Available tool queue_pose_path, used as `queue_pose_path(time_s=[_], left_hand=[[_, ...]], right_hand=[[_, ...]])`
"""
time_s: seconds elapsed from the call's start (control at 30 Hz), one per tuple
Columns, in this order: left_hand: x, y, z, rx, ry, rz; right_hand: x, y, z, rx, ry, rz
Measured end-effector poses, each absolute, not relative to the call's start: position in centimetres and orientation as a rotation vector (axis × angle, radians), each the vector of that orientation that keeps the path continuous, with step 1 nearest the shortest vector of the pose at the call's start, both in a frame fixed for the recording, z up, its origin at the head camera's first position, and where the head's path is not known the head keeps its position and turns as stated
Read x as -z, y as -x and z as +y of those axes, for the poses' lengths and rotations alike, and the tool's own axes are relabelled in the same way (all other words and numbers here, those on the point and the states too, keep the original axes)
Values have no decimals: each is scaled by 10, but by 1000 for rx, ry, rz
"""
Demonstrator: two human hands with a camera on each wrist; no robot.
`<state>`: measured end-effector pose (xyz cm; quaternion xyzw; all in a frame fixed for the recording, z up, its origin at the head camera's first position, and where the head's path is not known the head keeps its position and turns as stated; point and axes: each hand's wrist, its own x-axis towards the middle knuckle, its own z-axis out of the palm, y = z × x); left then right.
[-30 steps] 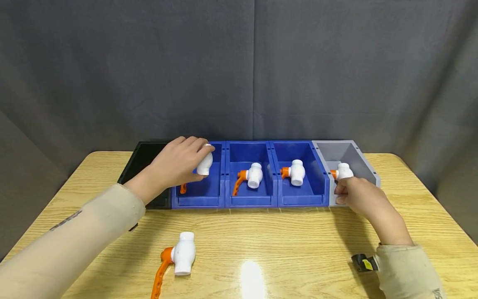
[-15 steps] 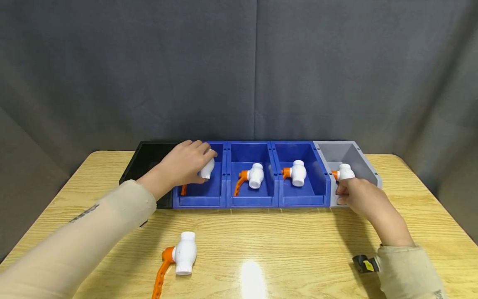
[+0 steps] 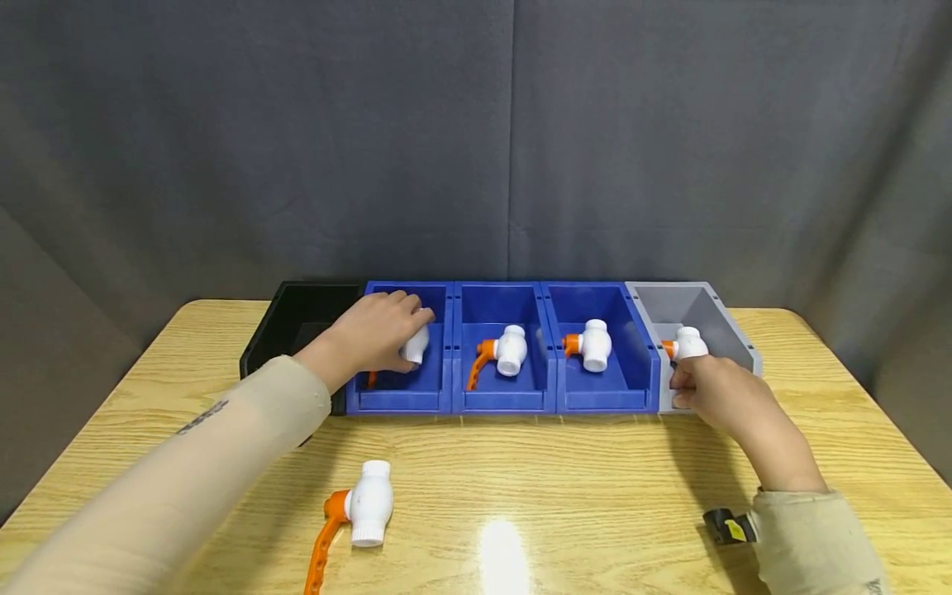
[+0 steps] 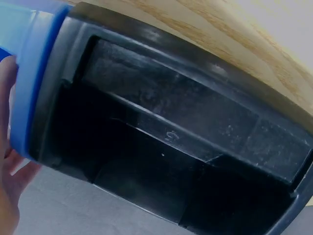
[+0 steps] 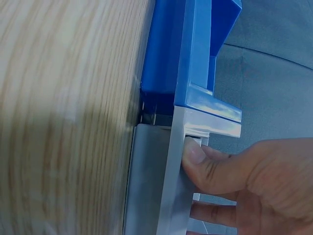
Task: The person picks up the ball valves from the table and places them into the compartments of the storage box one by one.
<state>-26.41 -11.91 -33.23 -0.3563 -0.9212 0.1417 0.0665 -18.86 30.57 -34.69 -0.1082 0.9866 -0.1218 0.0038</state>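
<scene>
My left hand [image 3: 372, 335] grips a white ball valve [image 3: 416, 344] low inside the left blue bin [image 3: 397, 402]. The tip of its orange handle shows below the palm. In the left wrist view only part of the left hand [image 4: 9, 196] appears, at the left edge beside the blue bin. On the right, my right hand [image 3: 732, 397] reaches into the grey bin [image 3: 732, 330] and holds the lower end of another white ball valve [image 3: 688, 340] with an orange stem. Seen from the right wrist, the thumb [image 5: 215, 169] is bent close to the grey bin's front rim.
Two more blue bins, a middle one [image 3: 502, 402] and a right one [image 3: 604, 401], each hold a ball valve. A black bin [image 3: 286, 322] adjoins on the left. Another ball valve [image 3: 370, 504] lies on the wooden table [image 3: 595, 496] in front. A dark curtain [image 3: 632, 149] hangs behind.
My left hand has moved slightly right and down, lowering its ball valve deeper into the left blue bin. The right hand stays in place at the grey bin.
</scene>
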Motion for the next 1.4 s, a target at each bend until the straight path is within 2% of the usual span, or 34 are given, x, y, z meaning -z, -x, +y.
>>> queue_pose_path(time_s=[0.6,1.4], left_hand=[[340,271,-114,-399,1109,-2937],[340,259,-121,-436,1026,-2925]], right_hand=[[346,188,305,370,332,3086],[345,187,306,366,341,3103]])
